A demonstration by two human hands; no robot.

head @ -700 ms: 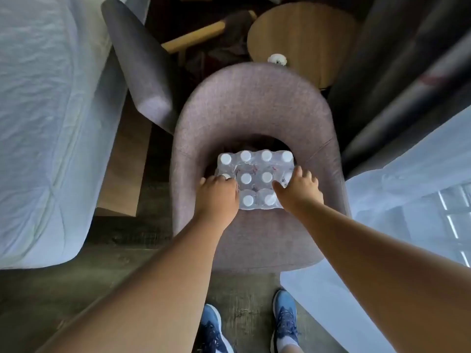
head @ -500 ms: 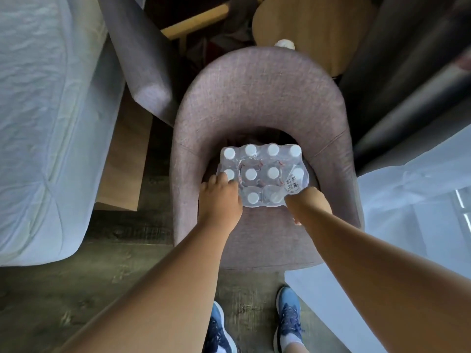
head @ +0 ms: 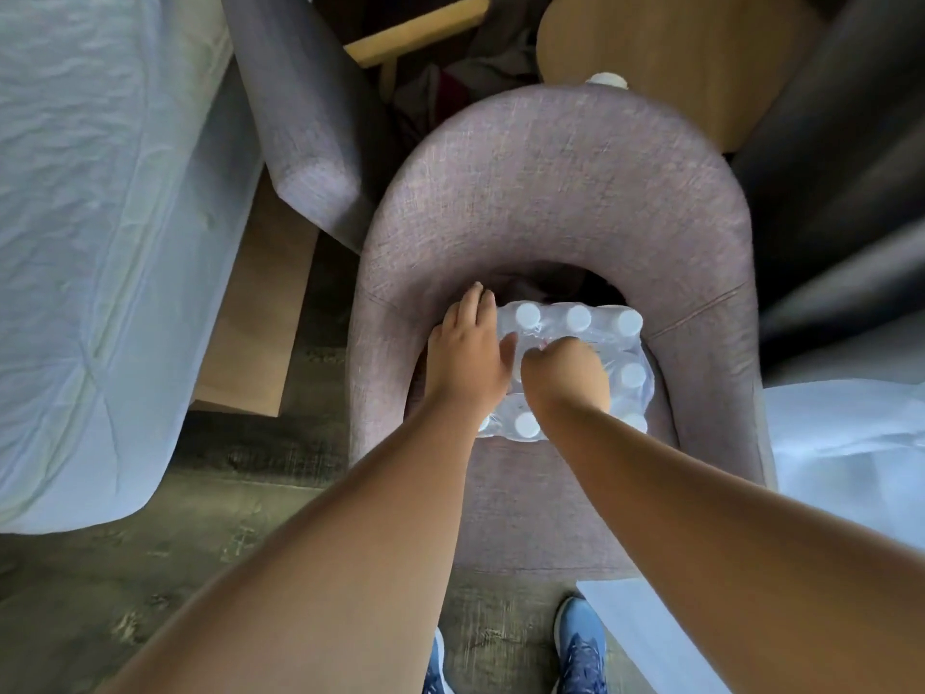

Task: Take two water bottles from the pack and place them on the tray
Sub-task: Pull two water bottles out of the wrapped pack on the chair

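Now left hand [head: 468,358] flat on pack [head: 575,343]; right hand [head: 565,375] fisted atop.

Bottle pack [head: 575,333] on chair seat [head: 540,493]

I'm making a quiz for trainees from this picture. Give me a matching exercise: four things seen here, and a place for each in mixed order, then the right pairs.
Things:
1. left hand
2. right hand
3. pack of bottles
4. white cap

Places:
A. on the round wooden table behind the chair
B. on the seat of the pink chair
C. at the pack's left edge, fingers stretched out
D. on top of the pack's middle, curled

Pairs: 1-C, 2-D, 3-B, 4-A
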